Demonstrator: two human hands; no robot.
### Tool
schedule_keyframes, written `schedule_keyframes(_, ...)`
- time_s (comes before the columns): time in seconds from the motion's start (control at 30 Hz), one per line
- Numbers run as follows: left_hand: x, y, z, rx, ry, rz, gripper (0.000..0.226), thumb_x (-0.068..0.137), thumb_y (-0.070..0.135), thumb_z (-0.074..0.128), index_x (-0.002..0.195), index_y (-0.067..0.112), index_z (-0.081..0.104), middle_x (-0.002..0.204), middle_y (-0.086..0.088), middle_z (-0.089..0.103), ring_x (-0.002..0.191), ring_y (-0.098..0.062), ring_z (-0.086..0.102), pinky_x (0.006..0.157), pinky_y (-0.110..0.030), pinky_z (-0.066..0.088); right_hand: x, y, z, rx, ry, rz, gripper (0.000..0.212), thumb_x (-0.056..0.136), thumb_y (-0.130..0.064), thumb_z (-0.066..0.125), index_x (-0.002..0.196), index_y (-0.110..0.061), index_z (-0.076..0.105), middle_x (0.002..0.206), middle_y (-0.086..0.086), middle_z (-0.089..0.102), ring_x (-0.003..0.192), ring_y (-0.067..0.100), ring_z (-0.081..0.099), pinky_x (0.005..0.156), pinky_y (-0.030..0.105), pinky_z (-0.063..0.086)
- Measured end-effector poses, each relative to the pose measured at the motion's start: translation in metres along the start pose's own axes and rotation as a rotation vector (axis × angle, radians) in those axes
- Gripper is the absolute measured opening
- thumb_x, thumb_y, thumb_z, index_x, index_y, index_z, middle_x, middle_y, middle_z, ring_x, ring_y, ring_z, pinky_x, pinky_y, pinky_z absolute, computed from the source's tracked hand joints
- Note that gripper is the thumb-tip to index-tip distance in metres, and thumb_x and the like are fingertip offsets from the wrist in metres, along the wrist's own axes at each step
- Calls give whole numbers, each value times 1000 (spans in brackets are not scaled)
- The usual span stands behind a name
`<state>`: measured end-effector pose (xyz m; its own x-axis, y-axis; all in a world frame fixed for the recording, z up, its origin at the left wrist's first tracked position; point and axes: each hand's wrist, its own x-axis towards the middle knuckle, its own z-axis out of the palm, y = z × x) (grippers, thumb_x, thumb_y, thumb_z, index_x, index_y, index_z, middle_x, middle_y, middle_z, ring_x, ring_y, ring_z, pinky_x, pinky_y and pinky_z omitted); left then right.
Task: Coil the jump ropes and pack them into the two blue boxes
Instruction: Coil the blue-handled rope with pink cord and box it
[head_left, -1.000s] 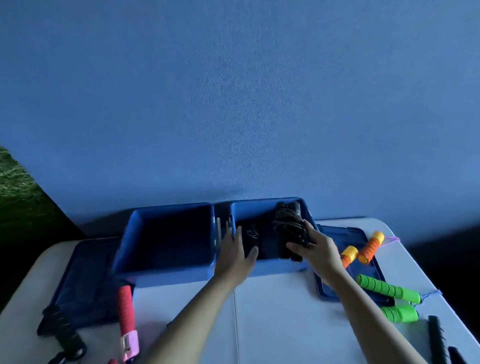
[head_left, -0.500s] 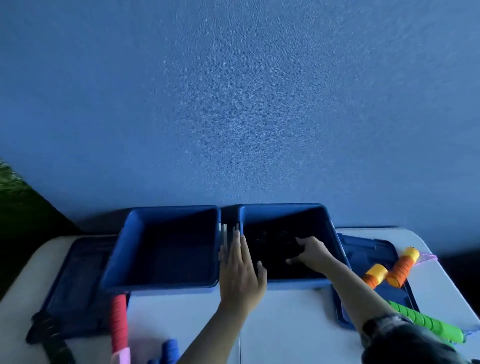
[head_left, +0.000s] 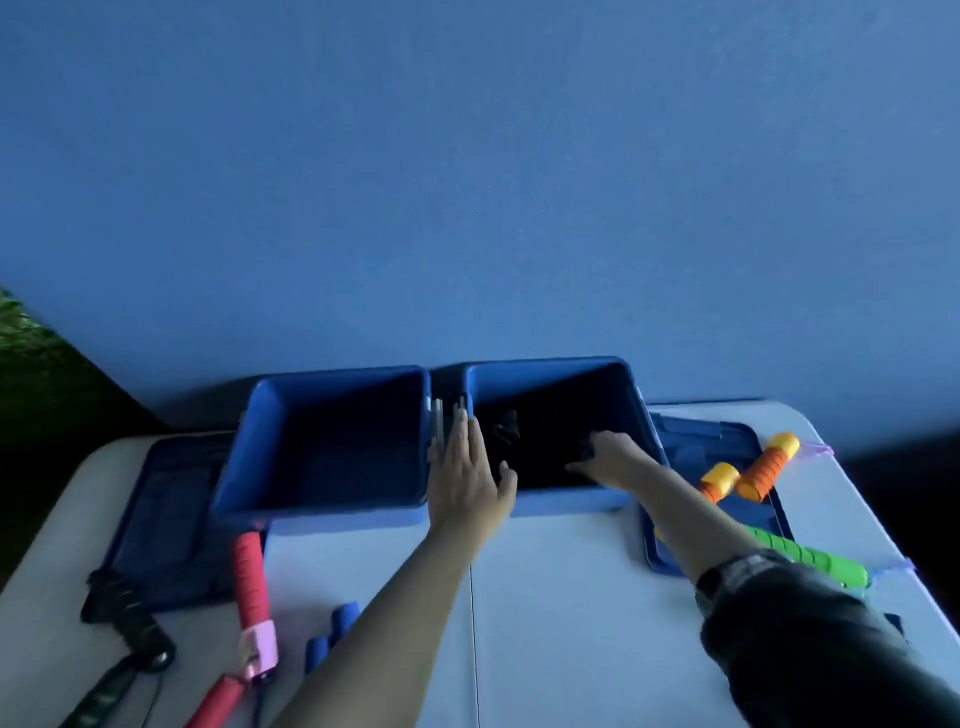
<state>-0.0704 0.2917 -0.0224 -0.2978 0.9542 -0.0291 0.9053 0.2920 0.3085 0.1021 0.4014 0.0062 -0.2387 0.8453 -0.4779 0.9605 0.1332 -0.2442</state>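
Observation:
Two open blue boxes stand side by side at the back of the white table. The left box looks empty. Deep in the right box lies a black jump rope, hard to make out in the dark. My right hand reaches down into that box, with its fingers curled onto the black bundle. My left hand rests flat with straight fingers on the right box's front left corner.
One box lid lies left of the boxes and another lies to their right. Orange-and-yellow handles and a green handle lie on the right. A red-handled rope, blue handles and a black rope lie front left.
My right hand has carried the black rope bundle from above the rim down into the right box. My left hand has stayed on the box's corner and flattened. The camera view has shifted.

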Motion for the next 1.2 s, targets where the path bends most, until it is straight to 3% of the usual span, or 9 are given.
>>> schedule_keyframes(0.13,-3,4,-2,88,-50,-28,67,98,37,33,152,3,12,161,-16,3,147,-25,9,119,-46,4,-51,36,1,372,221,-154,59,88,-19,64,141,-9,40,129,13,56,110,24,59,91,23,43)
schedule_keyframes(0.27,-39,31,5,-4,28,-5,55,93,30,44,138,0,45,145,-38,28,133,-52,31,103,-65,29,-108,99,14,390,459,-126,54,87,-12,63,138,-13,45,125,13,56,111,30,57,97,34,43)
schedule_keyframes(0.4,-89,62,21,53,-56,6,71,83,28,62,146,6,37,154,-30,18,135,-62,12,103,-71,21,-166,157,45,317,436,31,51,87,-14,64,136,-9,48,133,11,53,117,26,53,90,19,33)
schedule_keyframes(0.5,-124,82,37,39,-204,63,73,93,32,46,153,12,11,158,-25,-6,144,-47,-2,110,-66,9,-198,187,69,279,361,175,55,88,-18,63,138,-6,44,137,16,48,120,30,50,100,26,34)
schedule_keyframes(0.57,-149,95,47,13,-326,126,71,96,36,41,154,14,4,159,-20,-8,146,-38,-2,113,-62,6,-217,198,85,246,297,247,57,88,-22,63,140,-8,42,139,15,45,125,28,47,103,27,32)
schedule_keyframes(0.7,-196,120,65,-20,-563,253,72,97,39,42,154,18,4,161,-14,-1,146,-29,15,113,-60,9,-241,215,116,282,228,327,56,87,-25,63,138,-9,45,136,12,45,125,28,46,104,32,37)
schedule_keyframes(0.93,-244,144,87,162,-656,437,71,89,50,50,149,26,20,146,-5,37,126,-32,45,106,-57,26,-263,225,143,228,224,337,51,84,-22,58,134,-21,47,131,6,47,117,28,49,97,37,43)
schedule_keyframes(1.07,-257,147,87,140,-689,468,63,90,31,59,145,21,29,135,-10,45,117,-34,53,96,-46,42,-266,237,151,144,269,345,58,85,-16,54,141,-22,39,135,7,46,124,27,43,103,36,33)
schedule_keyframes(1.2,-266,138,84,71,-613,439,54,94,13,47,145,15,30,124,-15,50,108,-35,56,86,-43,46,-267,247,160,56,363,348,59,80,0,50,136,-19,47,131,6,54,118,29,48,103,34,27)
